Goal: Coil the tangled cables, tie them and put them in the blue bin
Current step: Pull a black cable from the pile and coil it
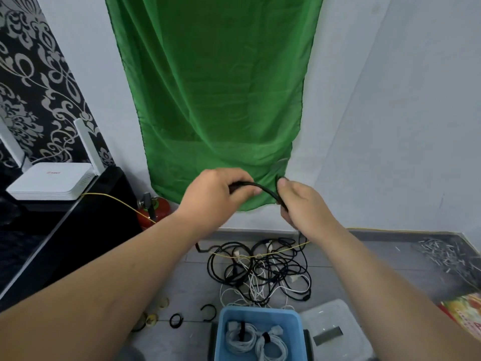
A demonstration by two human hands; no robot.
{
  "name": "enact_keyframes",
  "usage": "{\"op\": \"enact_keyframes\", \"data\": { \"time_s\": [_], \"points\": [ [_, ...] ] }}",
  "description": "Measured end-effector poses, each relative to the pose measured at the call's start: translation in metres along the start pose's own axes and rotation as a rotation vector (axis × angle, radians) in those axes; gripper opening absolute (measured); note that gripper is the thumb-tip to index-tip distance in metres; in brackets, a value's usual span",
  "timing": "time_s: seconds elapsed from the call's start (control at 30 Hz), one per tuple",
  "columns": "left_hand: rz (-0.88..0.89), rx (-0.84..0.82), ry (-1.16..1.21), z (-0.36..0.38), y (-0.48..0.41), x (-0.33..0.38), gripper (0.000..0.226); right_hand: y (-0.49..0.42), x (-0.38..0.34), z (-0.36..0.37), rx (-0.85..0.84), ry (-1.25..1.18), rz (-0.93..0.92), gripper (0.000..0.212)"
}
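**Black cable up between both hands, heap waiting below**

Holds a thin black round-sheathed cable [260, 188] up in front of the green hanging cloth [216, 100], well above the grey tiled floor [364, 269]. Grips it at one side with the left hand [216, 194], fingers curled over the top. Grips it at the other side with the right hand [304, 209], thumb and fingers closed round it, leaving a short arched span between the two. Appears to let the rest trail down from the right hand into the tangled heap of black and white cables [260, 267] on the floor.

Probably handles light and limp, with enough spring in the sheath to hold a bend and resist a tight loop, and feels grippy rather than slick. Best taken near a free end, gathering loops into one hand while sliding the other along. Expect snags at the crossings in the heap, so draw gently.

Shows two tied white cable coils [240, 340] in the blue plastic bin [260, 310], just this side of the heap. Has black loop ties [176, 320] to hand on the floor at its left.
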State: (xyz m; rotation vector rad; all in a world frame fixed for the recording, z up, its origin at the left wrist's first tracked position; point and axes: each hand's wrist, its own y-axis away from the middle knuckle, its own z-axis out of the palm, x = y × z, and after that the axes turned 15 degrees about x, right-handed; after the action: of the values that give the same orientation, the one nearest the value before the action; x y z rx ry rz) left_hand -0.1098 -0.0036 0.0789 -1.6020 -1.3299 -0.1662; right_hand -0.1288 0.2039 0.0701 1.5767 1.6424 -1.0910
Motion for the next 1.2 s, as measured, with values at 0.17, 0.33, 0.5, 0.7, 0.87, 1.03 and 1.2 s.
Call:
{"op": "enact_keyframes", "data": {
  "time_s": [0.17, 0.33, 0.5, 0.7, 0.87, 1.03, 1.2],
  "points": [
    [-0.037, 0.051, 0.100, -0.006, -0.003, -0.013, 0.012, 0.012, -0.020, 0.005, -0.286, -0.265, 0.184, 0.047],
    [-0.199, -0.062, 0.175, 0.002, 0.005, -0.018, 0.022, 0.016, -0.027, 0.007, -0.418, -0.603, 0.437, 0.047],
    [-0.426, -0.222, 0.172, 0.013, 0.016, -0.028, 0.027, 0.013, -0.035, 0.008, -0.372, -0.986, 0.554, 0.045],
    [-0.471, -0.528, 0.009, 0.031, 0.040, -0.017, 0.015, -0.002, -0.030, 0.005, -0.083, -1.309, 0.614, 0.043],
    [-0.525, -0.764, 0.035, 0.040, 0.059, -0.008, 0.015, -0.016, -0.018, 0.003, 0.116, -1.355, 0.658, 0.037],
    [-0.405, -0.803, 0.045, 0.040, 0.061, 0.006, 0.007, -0.026, -0.011, -0.001, 0.272, -1.286, 0.661, 0.037],
    [-0.499, -0.825, 0.238, 0.033, 0.055, 0.010, 0.021, -0.030, -0.007, -0.006, 0.368, -1.168, 0.640, 0.036]
  ]
}}
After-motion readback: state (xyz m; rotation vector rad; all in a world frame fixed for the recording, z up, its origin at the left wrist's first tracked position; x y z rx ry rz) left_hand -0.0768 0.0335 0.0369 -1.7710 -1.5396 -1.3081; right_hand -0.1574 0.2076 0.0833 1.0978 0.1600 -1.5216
